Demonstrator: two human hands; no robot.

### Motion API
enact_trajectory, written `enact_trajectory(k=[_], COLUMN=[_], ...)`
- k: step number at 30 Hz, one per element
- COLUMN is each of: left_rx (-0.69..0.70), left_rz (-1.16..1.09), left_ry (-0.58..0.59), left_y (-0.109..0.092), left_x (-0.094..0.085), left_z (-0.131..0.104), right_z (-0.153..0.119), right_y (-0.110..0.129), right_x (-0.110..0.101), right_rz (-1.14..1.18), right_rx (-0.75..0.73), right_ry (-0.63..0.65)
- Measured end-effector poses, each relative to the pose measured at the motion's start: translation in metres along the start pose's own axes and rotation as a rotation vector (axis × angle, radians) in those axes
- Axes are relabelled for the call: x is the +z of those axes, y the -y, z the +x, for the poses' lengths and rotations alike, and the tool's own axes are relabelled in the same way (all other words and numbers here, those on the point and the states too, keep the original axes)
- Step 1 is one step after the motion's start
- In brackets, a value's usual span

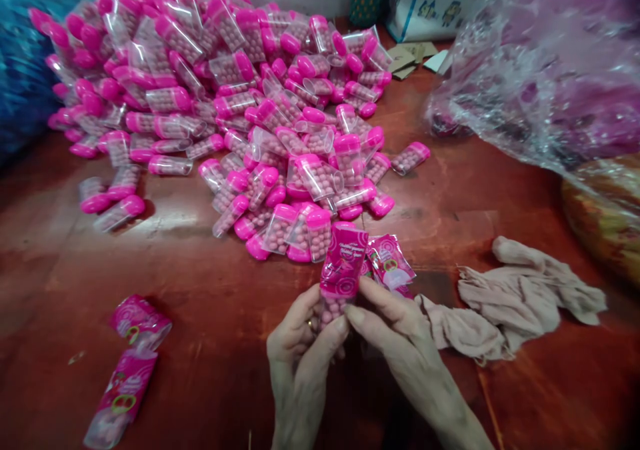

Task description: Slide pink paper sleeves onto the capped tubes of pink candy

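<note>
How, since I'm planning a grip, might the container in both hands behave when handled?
The container could feel slippery, since its printed wrapper is glossy. The pink balls inside look small and round, so may shift when tilted. Its slim shape suggests it might tip if stood upright.

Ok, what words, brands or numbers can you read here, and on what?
"Yakult 益力多", slightly blurred: white bag.
Held tube: white lettering, too blurred to read.
Two wrapped tubes at left: too blurred.
Pink wrappers behind the held tube: too blurred.
No readable numbers.
</note>
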State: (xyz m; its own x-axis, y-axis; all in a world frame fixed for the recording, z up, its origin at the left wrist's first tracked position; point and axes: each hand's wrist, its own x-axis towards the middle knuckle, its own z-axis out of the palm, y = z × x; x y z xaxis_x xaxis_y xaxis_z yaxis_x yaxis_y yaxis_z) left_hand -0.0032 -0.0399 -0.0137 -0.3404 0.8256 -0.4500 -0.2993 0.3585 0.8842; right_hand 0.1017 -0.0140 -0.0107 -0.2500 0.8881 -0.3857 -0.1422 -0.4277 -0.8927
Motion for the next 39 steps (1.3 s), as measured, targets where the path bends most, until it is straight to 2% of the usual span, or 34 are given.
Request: enact_trajectory(k=[6, 13, 19, 27, 33, 39], left_rx=[-0.012, -0.016, -0.013, -0.016, -0.046, -0.041], left_rz=[-0.031, -0.010, -0.016, -0.003, -0.007, 0.015], left_ry=[0.045, 0.083, 0.108, 0.123, 0.142, 0.134], left_y=[0.000, -0.001, -0.001, -0.001, -0.001, 0.001], left_x=[-0.002, 0.001, 0.001, 0.000, 0.000, -0.007], left_z=[0.002, 0.001, -0.001, -0.002, -0.002, 0.001], right_z=[0.002, -0.001, -0.001, -0.001, -0.001, -0.002], right_y=[-0.007, -0.008, -0.013, -0.021, -0.016, -0.013], right_x=[0.006, 0.006, 0.008, 0.009, 0.011, 0.014], right_rz=[-0.007, 0.095, 0.094, -0.085, 0.131, -0.066], right_rx=[-0.100, -0.038, -0.023, -0.111, -0.121, -0.127], right_ry=[-0.043, -0.071, -0.152, -0.321, -0.231, -0.226])
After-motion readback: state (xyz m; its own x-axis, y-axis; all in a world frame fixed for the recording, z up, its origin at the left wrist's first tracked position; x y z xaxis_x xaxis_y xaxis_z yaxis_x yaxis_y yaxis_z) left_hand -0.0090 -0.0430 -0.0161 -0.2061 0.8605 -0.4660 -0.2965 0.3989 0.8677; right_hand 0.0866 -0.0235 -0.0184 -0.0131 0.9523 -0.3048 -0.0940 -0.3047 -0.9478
